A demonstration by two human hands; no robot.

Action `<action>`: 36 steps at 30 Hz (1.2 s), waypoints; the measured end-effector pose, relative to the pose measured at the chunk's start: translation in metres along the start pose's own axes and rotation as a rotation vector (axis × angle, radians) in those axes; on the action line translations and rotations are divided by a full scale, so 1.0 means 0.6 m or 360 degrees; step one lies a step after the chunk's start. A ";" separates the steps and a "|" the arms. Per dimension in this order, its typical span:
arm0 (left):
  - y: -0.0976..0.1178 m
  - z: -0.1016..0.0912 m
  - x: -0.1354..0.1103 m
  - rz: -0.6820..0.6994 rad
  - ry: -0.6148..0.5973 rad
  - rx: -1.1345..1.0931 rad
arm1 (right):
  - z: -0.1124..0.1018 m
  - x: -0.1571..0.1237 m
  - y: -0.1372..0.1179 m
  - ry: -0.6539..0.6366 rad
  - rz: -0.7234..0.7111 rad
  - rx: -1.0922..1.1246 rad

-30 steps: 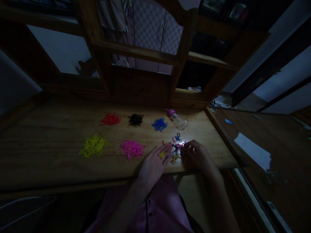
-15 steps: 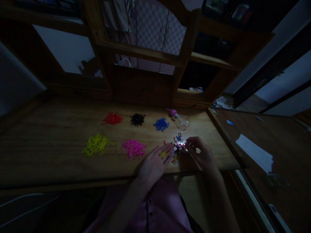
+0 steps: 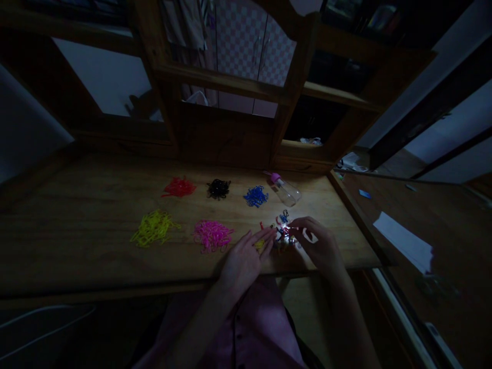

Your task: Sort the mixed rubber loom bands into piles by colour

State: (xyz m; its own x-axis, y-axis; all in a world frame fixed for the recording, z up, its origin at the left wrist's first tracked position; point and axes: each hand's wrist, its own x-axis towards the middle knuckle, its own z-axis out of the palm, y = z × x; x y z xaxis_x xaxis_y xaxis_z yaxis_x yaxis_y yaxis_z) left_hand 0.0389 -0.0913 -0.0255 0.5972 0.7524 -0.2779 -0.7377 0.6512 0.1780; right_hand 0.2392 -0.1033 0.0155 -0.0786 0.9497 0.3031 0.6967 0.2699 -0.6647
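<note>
My left hand [image 3: 243, 260] is palm up just above the front of the desk, its fingers stretched out. A few yellow rubber bands [image 3: 260, 244] lie across its fingers. Beside its fingertips is a brightly lit mixed pile of coloured rubber bands [image 3: 283, 233], with red, blue, black and yellow among them. My right hand [image 3: 317, 243] reaches into this pile from the right with thumb and forefinger pinched together. Glare and the fingers hide what is between those fingertips. Pink rubber bands [image 3: 212, 236] form a heap left of my left hand.
Separate heaps of yellow bands [image 3: 154, 228], red bands [image 3: 180, 187], black bands [image 3: 218, 189] and blue bands [image 3: 255, 196] lie on the wooden desk [image 3: 96, 205]. A clear bottle with a pink cap [image 3: 286, 192] lies behind the mixed pile. White paper [image 3: 403, 241] rests on the right-hand surface.
My right hand has shifted slightly left, its fingertips now lower into the mixed pile. My left hand stays nearly in place with the yellow bands on it.
</note>
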 end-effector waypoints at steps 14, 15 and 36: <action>0.008 -0.003 -0.011 -0.0118 -0.0040 -0.0123 | 0.012 -0.040 0.024 -0.0313 0.0058 -0.0138; 0.009 -0.005 -0.011 -0.0132 -0.0056 -0.0123 | 0.013 -0.037 0.026 -0.0322 0.0050 -0.0146; 0.021 -0.006 -0.008 -0.0233 -0.0026 -0.0328 | 0.010 -0.025 0.032 -0.0412 -0.0055 -0.0287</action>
State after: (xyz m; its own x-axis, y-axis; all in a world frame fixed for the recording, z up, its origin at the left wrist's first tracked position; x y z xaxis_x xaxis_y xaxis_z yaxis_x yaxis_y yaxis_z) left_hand 0.0258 -0.0871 -0.0253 0.7060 0.6544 -0.2709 -0.6908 0.7205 -0.0599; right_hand 0.2495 -0.1115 -0.0056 -0.2671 0.9556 0.1241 0.8039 0.2920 -0.5182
